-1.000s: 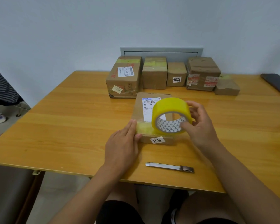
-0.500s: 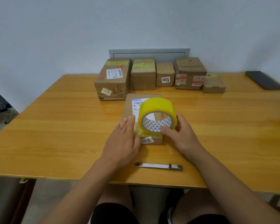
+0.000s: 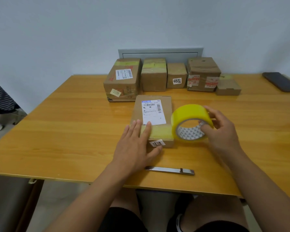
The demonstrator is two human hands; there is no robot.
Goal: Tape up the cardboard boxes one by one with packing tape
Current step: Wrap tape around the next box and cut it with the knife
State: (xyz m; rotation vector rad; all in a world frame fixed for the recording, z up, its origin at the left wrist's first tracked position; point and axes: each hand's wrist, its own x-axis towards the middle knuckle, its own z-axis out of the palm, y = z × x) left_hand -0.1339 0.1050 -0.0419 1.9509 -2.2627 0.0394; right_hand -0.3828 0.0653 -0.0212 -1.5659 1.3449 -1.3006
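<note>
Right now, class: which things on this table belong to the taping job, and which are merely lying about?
In use:
- flat box, marked 1218
- tape roll, held by the right hand
- left hand, pressing the tape strip flat
- metal cutter, likely for cutting the tape
- five boxes at the back

Lying about:
- dark phone

The left hand is pressing flat (fingers straight) on the flat box; the right hand, beside it, is gripping the tape roll.
</note>
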